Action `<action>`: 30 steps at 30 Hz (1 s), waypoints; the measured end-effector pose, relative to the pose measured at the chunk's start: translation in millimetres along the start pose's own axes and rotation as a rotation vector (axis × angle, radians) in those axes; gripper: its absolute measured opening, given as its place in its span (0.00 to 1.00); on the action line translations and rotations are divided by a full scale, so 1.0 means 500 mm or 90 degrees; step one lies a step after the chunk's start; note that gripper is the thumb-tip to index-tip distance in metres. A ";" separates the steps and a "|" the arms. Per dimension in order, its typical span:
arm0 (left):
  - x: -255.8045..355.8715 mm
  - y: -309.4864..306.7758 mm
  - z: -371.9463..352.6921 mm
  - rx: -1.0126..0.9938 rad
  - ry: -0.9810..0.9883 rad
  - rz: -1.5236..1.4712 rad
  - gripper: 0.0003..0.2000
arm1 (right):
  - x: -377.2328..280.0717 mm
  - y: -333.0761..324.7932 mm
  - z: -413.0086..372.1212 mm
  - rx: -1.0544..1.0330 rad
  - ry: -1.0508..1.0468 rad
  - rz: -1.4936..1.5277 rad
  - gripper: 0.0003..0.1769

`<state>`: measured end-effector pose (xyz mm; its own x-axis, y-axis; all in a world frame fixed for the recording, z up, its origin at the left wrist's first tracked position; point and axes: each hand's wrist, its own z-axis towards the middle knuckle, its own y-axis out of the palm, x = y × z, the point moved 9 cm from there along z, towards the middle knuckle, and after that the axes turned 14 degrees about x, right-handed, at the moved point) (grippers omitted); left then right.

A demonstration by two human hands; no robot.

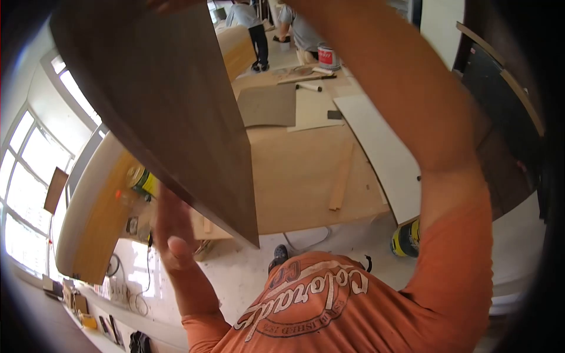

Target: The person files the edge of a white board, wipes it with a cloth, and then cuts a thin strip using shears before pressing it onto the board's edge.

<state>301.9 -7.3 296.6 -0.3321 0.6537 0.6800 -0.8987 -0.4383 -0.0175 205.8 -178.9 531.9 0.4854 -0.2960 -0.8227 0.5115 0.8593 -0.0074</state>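
A large dark brown board [182, 112] stands tilted on edge in the air, over the left part of the brown work table [294, 176]. My left hand [175, 226] is at the board's lower left edge and holds it there, thumb toward me, its fingertips partly hidden. My right arm reaches up across the top of the view. Only a small blurred part of my right hand [170, 6] shows, against the board's top edge; the rest is cut off by the frame. Two thin wood strips [341, 176] lie on the table.
Farther back on the table lie a grey-brown sheet [268, 106], a marker [309, 87] and a red-labelled can [327, 57]. A long white panel [382, 156] is at right. Yellow-labelled cans [406, 240] stand on both sides. A curved wooden piece [97, 206] is left. Two people [244, 17] are beyond.
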 end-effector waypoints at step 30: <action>-0.007 -0.602 0.277 0.521 -0.140 0.177 0.17 | 1.295 0.185 -0.665 0.664 0.696 0.371 0.42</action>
<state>613.3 37.0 400.7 -0.3696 0.3623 0.8557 -0.2804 -0.9214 0.2690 331.9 -152.2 -190.4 0.2982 0.7663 -0.5691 0.9036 -0.0344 0.4271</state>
